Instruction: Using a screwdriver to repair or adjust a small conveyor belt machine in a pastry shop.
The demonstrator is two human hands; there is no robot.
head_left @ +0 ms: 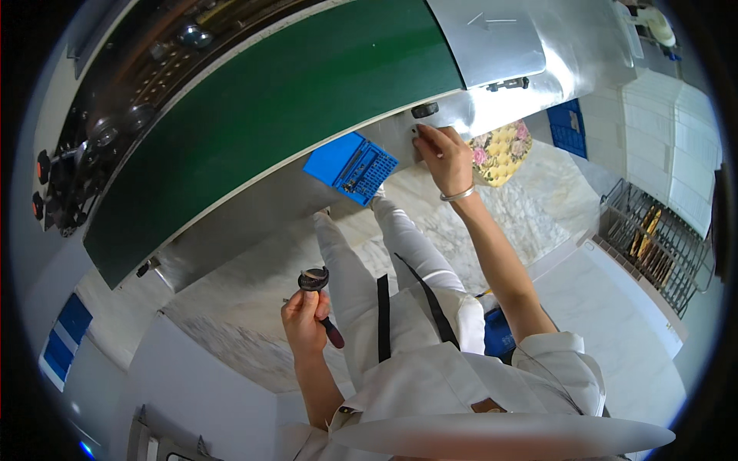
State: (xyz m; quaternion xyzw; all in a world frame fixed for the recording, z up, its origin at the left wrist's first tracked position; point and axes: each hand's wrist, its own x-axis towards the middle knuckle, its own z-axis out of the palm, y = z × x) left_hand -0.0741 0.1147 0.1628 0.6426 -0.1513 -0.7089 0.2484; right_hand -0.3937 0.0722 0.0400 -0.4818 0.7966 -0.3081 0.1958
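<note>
My left hand (304, 326) is closed around a black round knob (313, 280) with a ridged rim, held upright above the floor. A dark handle with a reddish end (333, 335), like a screwdriver's, sticks out below the same fingers. My right hand (448, 160) reaches to the machine's metal side panel (400, 127), its thumb and forefinger pinched at a small dark spot there. Whatever lies between those fingertips is too small to make out. Just above them a second black knob (424, 111) sits on the panel. Between my hands lies an opened blue bit case (354, 165).
A long green conveyor belt (292, 100) runs across the machine, with a metal plate (492, 42) at its right end. A floral-padded stool (501, 154) stands beside my right hand. Farther right are a blue basket (567, 127) and a wire rack (653, 238).
</note>
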